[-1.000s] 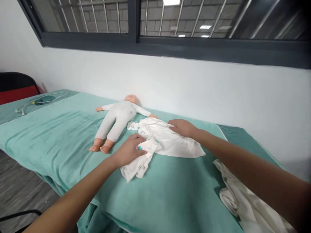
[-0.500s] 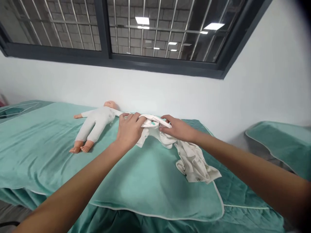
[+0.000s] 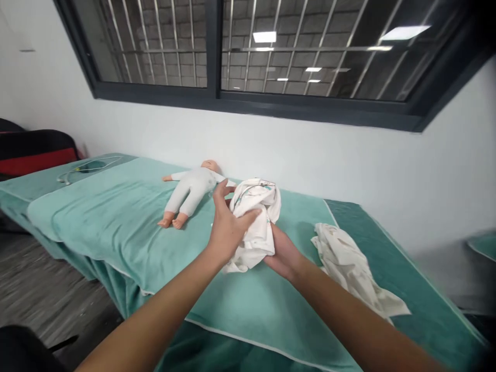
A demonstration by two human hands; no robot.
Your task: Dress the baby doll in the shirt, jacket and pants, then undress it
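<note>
Bunched up above the middle of the bed is a white baby garment (image 3: 259,199) with small coloured prints. My left hand (image 3: 228,225) grips it from the left, thumb across its front and fingers partly behind it. From below and to the right, my right hand (image 3: 284,253) holds its underside, with the fingers hidden by the cloth. Left of my hands a baby doll (image 3: 191,187) in a white suit lies on its back, head toward the wall. Another crumpled off-white garment (image 3: 351,266) lies to the right of my right forearm.
A green sheet (image 3: 127,217) covers the bed, with a darker green cover (image 3: 372,232) at the right end. Thin pale tubing (image 3: 91,166) lies at the far left. Behind stand a white wall (image 3: 302,150) and a barred window (image 3: 271,62). A black and red chair (image 3: 39,152) is at left.
The garment was stretched between both hands; now it is gathered into a bundle, raised and nearer. My right hand has moved beneath it. The view has turned left, and the other garment lies apart.
</note>
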